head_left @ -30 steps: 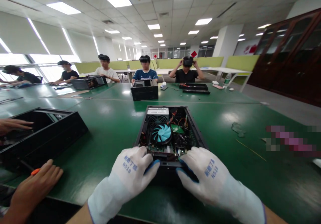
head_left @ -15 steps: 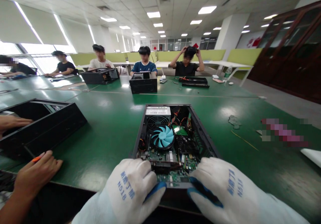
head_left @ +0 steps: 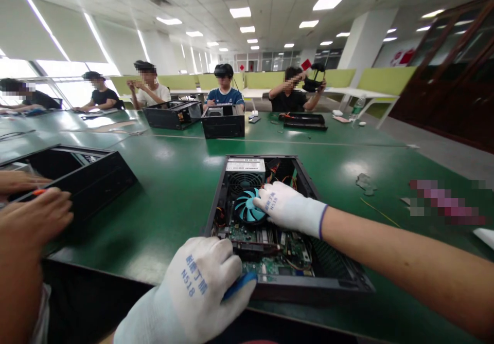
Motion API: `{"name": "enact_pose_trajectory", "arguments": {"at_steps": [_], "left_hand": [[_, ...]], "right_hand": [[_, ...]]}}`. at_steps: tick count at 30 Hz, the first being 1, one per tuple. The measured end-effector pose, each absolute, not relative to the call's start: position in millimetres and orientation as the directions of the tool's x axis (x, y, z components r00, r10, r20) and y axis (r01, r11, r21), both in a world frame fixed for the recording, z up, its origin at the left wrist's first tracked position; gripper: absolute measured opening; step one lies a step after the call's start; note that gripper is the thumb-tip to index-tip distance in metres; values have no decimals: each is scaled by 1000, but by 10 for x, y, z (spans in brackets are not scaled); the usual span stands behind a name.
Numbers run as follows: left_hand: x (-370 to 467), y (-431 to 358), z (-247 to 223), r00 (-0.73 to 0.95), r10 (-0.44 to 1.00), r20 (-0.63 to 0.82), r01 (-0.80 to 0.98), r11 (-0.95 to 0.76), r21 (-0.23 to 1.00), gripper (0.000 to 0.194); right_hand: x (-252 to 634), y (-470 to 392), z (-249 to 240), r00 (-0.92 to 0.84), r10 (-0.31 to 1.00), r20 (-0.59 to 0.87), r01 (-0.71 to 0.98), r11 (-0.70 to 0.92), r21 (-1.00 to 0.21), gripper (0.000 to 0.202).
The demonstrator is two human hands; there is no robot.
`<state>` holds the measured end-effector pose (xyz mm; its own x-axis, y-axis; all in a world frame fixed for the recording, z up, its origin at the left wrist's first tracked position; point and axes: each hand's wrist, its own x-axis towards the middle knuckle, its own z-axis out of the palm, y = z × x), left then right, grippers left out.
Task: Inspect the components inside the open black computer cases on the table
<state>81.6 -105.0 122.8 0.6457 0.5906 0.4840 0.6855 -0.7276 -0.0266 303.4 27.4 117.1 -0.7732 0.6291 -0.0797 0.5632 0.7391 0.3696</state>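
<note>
An open black computer case (head_left: 297, 285) lies on its side in front of me, its inside facing up. My left hand (head_left: 204, 277), in a white glove with blue-coated fingers, is closed over the case's near left edge, thumb along the front rim. Over the turquoise cooling fan (head_left: 245, 207) is my gloved right hand (head_left: 283, 204), its fingers bent together at the fan's right side. Whatever those fingertips hold, if anything, is hidden. The power supply (head_left: 245, 168) sits behind the fan, and the green motherboard (head_left: 276, 269) shows near the front.
At left, a co-worker's hands (head_left: 38, 215) work at another black case (head_left: 96, 179), with something orange in one. Across the green table (head_left: 165, 205), people sit behind more cases (head_left: 224, 125). A yellow cable tie (head_left: 380, 211) and a crumpled grey piece (head_left: 365, 183) lie right.
My right hand has left the case's near right edge and reached forward to the fan. My left hand stays put. The co-worker's hand at left has risen to their case.
</note>
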Motion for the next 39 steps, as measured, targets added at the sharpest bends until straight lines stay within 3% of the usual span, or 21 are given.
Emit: {"name": "enact_pose_trajectory", "arguments": {"at_steps": [4,9,17,20,25,34,39], "left_hand": [[831,-1046,1239,644,593,483,685,-729,-19,26],[830,-1038,1237,636,598,487,690,-724,-12,26],[834,-1037,1237,628,605,490,697,-717,-9,26],[828,-1036,1215,626,608,488,701,-713,-9,26],[813,-1038,1183,617,606,502,702,-712,-2,26],[823,-1044,1189,607,605,516,698,-716,18,26],[829,-1055,1177,595,601,534,708,-706,6,26]], "right_hand": [[2967,271,1148,-827,555,-85,485,783,391,20],[3026,171,1260,-877,478,-50,438,837,329,18],[3221,-115,1705,-639,768,49,761,622,183,17],[3314,-119,1739,-527,846,78,840,505,200,22],[3374,-37,1586,-480,874,81,845,436,309,33],[3121,347,1455,-223,975,11,943,213,255,37],[3202,539,1480,-293,955,-36,925,293,241,39]]}}
